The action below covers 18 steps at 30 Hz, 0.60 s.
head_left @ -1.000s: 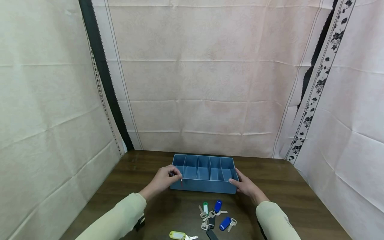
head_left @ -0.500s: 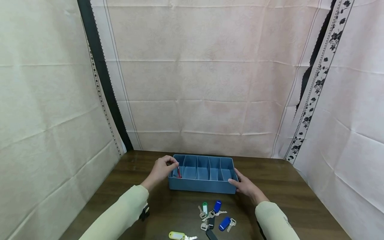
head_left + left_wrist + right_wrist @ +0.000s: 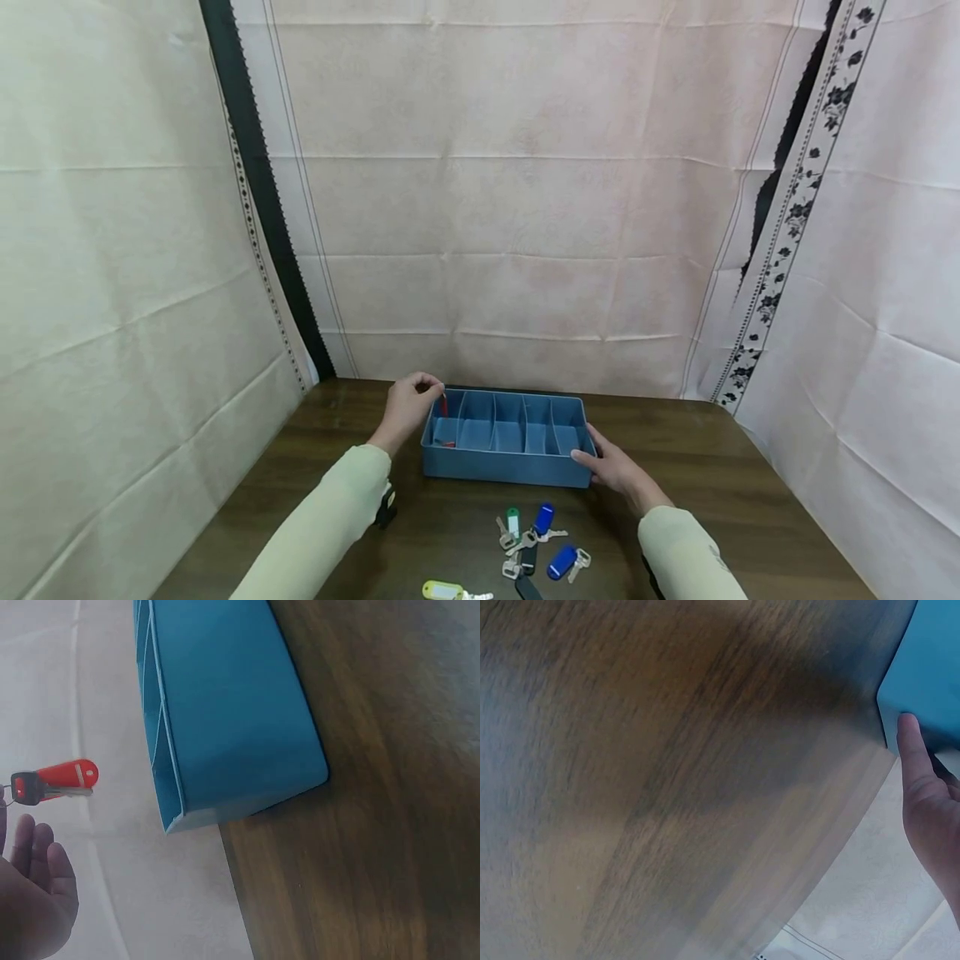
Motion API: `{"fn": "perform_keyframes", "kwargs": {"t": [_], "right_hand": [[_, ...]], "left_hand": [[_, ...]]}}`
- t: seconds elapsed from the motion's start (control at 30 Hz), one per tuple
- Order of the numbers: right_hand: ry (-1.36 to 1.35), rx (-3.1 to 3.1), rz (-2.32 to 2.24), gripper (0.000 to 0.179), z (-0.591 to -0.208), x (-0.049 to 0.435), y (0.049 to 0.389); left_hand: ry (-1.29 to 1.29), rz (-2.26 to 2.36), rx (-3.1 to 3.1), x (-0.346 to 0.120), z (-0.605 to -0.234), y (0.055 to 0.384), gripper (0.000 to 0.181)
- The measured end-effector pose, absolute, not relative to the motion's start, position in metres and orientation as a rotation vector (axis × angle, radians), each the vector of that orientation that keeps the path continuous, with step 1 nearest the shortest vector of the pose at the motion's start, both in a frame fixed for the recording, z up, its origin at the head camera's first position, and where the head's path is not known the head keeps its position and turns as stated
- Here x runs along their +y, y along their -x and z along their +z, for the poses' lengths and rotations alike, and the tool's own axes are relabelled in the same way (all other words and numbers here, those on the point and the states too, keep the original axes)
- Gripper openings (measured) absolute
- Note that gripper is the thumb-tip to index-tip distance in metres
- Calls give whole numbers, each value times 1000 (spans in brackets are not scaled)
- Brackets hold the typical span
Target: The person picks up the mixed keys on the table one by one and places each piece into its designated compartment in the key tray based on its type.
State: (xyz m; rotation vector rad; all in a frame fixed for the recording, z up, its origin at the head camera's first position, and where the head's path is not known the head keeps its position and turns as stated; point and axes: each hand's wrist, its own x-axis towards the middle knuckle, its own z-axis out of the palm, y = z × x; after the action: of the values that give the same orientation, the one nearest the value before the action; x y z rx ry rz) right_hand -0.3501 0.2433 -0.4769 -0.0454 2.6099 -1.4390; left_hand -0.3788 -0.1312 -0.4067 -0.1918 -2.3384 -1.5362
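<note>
A blue box (image 3: 506, 465) with a row of compartments stands on the table. My left hand (image 3: 407, 407) is above its left end, pinching the ring of a key (image 3: 69, 791) with a black head and a red key tag (image 3: 69, 775). The tag hangs over the leftmost compartment, clear of the box in the left wrist view. Another small red item (image 3: 448, 444), seemingly a tag, lies at the front of that compartment. My right hand (image 3: 618, 468) grips the box's right end, thumb on the front corner, its other fingers partly hidden along the side.
Nearer me on the table lie tagged keys: a green tag (image 3: 513, 522), two blue tags (image 3: 544, 517), dark tags (image 3: 528, 588) and a yellow tag (image 3: 442, 590). Pale cloth (image 3: 525, 208) hangs behind the table and at both sides.
My left hand has moved from the box's front left corner up and back over the leftmost compartment. A red item now lies inside, while another hangs from my fingers. My right hand stays put.
</note>
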Motion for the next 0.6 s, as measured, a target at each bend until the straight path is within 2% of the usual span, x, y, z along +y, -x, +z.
{"fn": "perform_keyframes", "kwargs": {"t": [0.6], "right_hand": [[41, 2624, -1444, 98, -478, 244, 347]], "left_hand": [[1, -1574, -2274, -119, -415, 406, 13]]}}
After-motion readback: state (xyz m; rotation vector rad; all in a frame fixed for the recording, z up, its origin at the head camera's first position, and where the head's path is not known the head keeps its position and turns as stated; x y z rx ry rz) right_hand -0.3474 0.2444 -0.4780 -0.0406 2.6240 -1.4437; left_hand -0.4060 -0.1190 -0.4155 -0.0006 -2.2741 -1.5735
